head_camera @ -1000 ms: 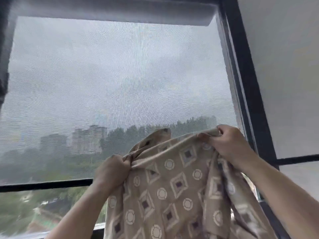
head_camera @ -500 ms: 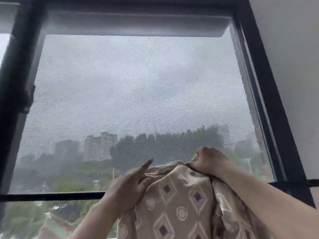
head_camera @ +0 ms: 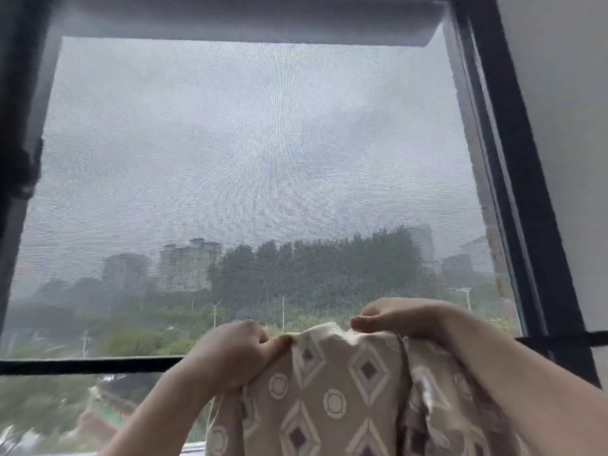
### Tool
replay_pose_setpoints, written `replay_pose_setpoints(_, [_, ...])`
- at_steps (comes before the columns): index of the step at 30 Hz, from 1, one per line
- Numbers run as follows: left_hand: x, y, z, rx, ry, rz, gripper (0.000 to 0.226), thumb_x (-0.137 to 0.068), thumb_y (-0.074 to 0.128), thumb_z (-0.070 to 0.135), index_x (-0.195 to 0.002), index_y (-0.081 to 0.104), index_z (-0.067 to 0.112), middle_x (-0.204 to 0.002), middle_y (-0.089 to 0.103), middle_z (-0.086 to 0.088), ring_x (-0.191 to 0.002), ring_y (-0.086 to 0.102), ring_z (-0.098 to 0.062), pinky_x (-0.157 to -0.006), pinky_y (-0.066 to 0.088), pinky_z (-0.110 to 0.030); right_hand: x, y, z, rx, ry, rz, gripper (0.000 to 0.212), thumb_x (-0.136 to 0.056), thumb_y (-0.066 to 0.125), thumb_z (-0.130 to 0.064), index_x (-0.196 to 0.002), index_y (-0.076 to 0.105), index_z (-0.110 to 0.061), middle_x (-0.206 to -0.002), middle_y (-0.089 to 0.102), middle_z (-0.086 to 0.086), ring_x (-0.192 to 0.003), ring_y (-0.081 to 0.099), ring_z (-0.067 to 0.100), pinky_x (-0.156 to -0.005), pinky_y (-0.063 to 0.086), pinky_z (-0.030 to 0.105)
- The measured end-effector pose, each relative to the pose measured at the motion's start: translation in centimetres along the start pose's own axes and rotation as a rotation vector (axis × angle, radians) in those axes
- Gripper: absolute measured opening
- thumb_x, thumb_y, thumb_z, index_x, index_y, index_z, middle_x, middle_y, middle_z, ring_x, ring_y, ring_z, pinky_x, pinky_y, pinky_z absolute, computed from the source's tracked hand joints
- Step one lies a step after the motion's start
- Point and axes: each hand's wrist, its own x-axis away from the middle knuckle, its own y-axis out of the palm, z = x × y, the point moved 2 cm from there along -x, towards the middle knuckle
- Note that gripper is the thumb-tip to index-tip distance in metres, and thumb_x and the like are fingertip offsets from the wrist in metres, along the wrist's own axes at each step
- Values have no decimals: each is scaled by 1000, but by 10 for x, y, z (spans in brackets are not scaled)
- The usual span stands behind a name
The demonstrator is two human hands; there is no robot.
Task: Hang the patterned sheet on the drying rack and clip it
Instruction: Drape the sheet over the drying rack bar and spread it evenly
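Head view, angled upward toward a window. Sheet [head_camera: 329,396] sits at bottom centre of the picture, held up in front of the window: beige cloth printed with white diamonds with dark centres and white ringed circles. Its top edge is bunched and runs between the two hands; the rest hangs down out of the picture, with a folded, rumpled part under the right forearm.

Left hand [head_camera: 230,353]: fingers curled, thumb pressed against the cloth, gripping the top edge at its left end. Right hand [head_camera: 394,315]: slightly higher, fingers curled over the edge, thumb tip against the cloth, pinching the top edge at its right end. Hands are near each other, not touching. Both forearms are bare.

Behind the sheet: dark window frame [head_camera: 529,192] with a fine mesh screen [head_camera: 246,143] across the opening. A dark horizontal bar [head_camera: 88,364] crosses low. Pale wall [head_camera: 566,93] lies to the right. Through the mesh, hazy: grey sky, a band of trees [head_camera: 312,264], pale buildings [head_camera: 187,264], a few street lamps [head_camera: 215,311].
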Motion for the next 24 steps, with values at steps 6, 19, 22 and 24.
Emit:
replay_pose_setpoints(6, [-20, -2, 2, 156, -219, -317, 27, -84, 57, 34, -79, 72, 12, -78, 69, -4, -70, 64, -16, -68, 55, -33, 22, 7, -8, -218, 7, -357, 67, -55, 78, -71, -95, 69, -18, -95, 70, 0, -86, 65, 14, -82, 54, 29])
replay_pose_setpoints(19, [43, 8, 119, -248, 205, 277, 37, -100, 28, 43, -81, 52, 22, -87, 65, 2, -80, 61, -18, -65, 39, -30, 41, 8, -26, -272, 273, -500, 51, -69, 76, -61, -93, 78, -15, -98, 73, 7, -95, 65, 27, -111, 40, 48])
replay_pose_setpoints(22, [41, 14, 116, -254, 134, 258, 51, -95, 22, 61, -74, 49, 23, -81, 61, 4, -77, 56, -17, -62, 32, -31, 46, 7, -23, -315, 243, -475, 55, -70, 74, -64, -99, 76, -17, -106, 72, 8, -103, 63, 29, -108, 43, 46])
replay_pose_setpoints(24, [39, 11, 118, -288, 123, 220, 64, -86, 22, 77, -67, 49, 22, -67, 53, 9, -65, 51, -12, -54, 29, -30, 51, 0, -23, -206, 145, -271, 50, -76, 64, -69, -86, 74, -21, -93, 73, 0, -90, 66, 21, -90, 54, 36])
